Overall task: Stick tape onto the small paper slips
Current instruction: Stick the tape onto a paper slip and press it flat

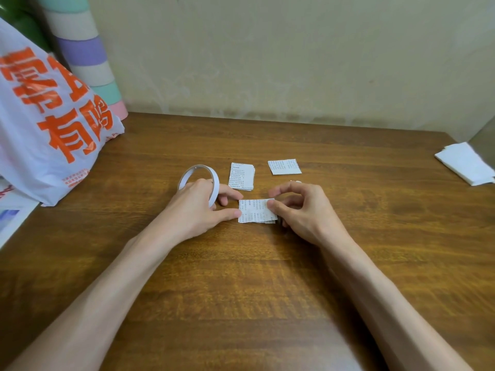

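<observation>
- Near slip [255,211]: my landmark. It lies flat on the surface [241,277], long axis left to right, between both hands.
- Left hand [199,210]: at the slip's left end, with fingers curled round the tape roll [216,186], which stands on edge. The thumb tip touches the slip's left edge.
- Right hand [305,212]: at the slip's right end, thumb pinching that edge, forefinger arched above. I cannot tell whether it holds a tape end.
- Slip stack [242,175]: just beyond the slip. A single slip [284,166] lies beyond and to the right.
- Judgement: both hands are equally near, so I expect the tape to run along the long axis.
- Room: bare wood nearer than the slip. The plastic bag [48,124] is well left and the folded white paper [466,163] well right.
</observation>
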A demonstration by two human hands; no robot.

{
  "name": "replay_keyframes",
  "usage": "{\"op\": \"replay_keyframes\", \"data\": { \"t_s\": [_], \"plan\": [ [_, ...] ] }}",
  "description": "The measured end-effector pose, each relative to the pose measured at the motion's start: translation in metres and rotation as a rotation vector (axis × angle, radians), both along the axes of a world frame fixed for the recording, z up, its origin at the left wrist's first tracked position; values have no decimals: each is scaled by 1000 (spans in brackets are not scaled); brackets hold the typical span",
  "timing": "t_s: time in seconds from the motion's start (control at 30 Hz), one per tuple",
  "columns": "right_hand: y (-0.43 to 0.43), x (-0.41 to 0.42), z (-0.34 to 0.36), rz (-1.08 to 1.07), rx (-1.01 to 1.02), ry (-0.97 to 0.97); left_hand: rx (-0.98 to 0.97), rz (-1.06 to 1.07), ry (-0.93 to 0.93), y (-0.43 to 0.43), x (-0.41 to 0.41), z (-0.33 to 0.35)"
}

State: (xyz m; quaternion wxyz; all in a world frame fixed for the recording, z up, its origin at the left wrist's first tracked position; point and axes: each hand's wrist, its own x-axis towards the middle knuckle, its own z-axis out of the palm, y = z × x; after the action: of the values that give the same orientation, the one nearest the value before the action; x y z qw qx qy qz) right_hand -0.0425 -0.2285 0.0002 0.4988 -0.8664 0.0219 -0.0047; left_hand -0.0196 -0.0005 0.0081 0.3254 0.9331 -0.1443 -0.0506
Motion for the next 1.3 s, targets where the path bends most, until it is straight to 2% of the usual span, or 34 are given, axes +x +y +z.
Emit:
{"op": "replay_keyframes", "data": {
  "t_s": [0.9, 1.3],
  "plan": [
    [5, -3, -1, -11, -167, -61, -13, 15, -20, -1, 0, -3],
    [7, -4, -3, -28, -197, -85, 75, 70, -63, -8, -3, -2]
  ]
}}
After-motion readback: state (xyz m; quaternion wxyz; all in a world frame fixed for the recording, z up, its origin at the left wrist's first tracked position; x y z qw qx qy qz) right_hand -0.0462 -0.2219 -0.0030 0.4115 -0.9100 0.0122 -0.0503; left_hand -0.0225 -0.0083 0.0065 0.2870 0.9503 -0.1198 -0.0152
